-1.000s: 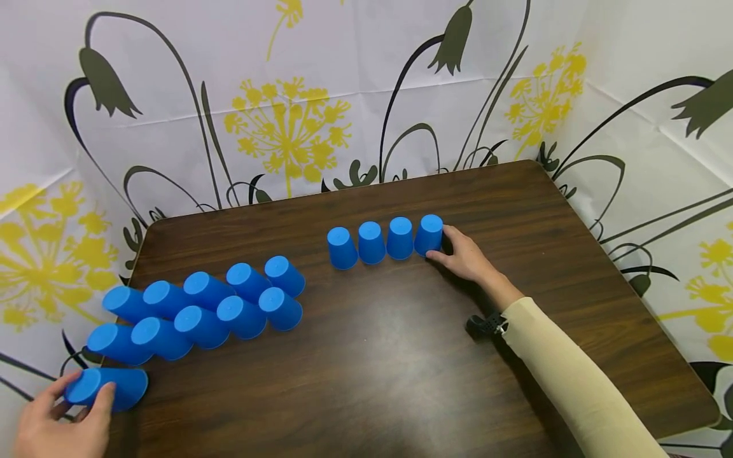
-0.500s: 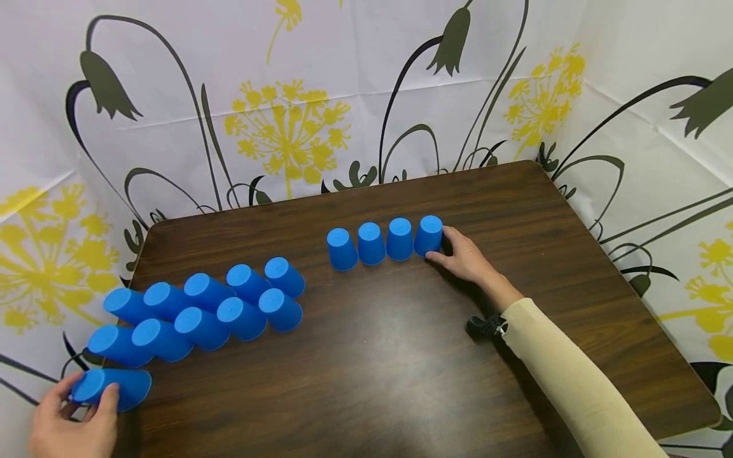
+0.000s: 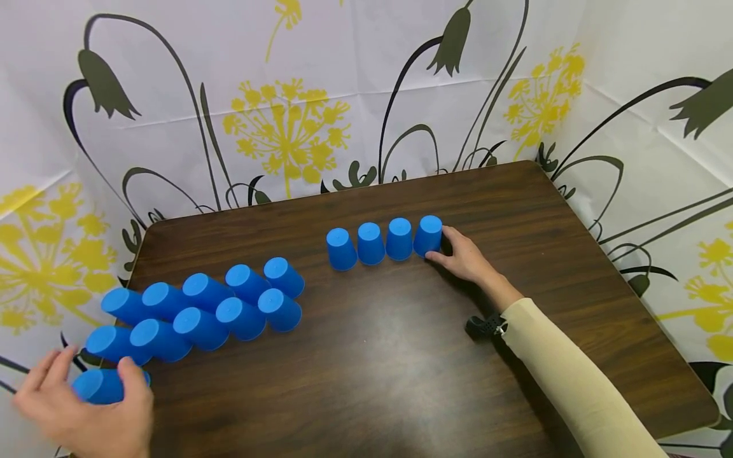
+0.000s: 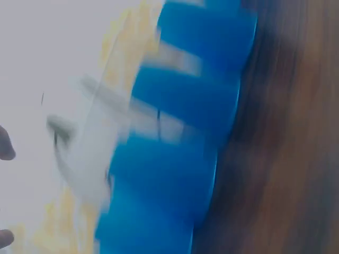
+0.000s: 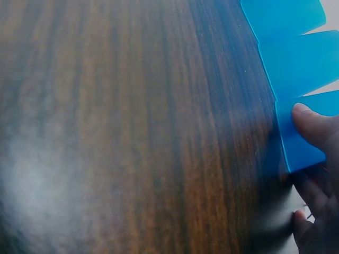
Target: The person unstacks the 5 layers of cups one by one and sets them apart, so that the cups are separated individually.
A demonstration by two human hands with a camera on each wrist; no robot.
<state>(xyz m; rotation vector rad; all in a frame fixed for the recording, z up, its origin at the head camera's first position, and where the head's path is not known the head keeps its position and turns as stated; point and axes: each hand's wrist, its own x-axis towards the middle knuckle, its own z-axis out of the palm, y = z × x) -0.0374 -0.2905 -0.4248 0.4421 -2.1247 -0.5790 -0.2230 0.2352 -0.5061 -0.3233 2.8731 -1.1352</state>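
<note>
At the table's left edge my left hand (image 3: 91, 407) is raised in front of an upturned blue cup (image 3: 98, 385), its thumb and fingers spread apart. The hand covers part of that cup. Blurred cups (image 4: 180, 100) fill the middle of the left wrist view, with only fingertips (image 4: 5, 145) showing at its left side. Farther back, my right hand (image 3: 462, 254) grips the rightmost blue cup (image 3: 428, 235) of a short row. In the right wrist view the thumb (image 5: 310, 121) presses on the side of this cup (image 5: 291, 137).
Two slanting rows of upturned blue cups (image 3: 200, 327) stand on the left of the brown wooden table (image 3: 366, 369). Other blue cups (image 3: 371, 243) line up beside the one at my right hand. A black strap (image 3: 483, 326) hangs at the right wrist. Flower-patterned cloth (image 3: 355, 83) surrounds the table.
My left hand has let go of the front left cup and lifted off it, moving nearer the camera with fingers spread. Before that, the cup shifted slightly right. The right hand stays put.
</note>
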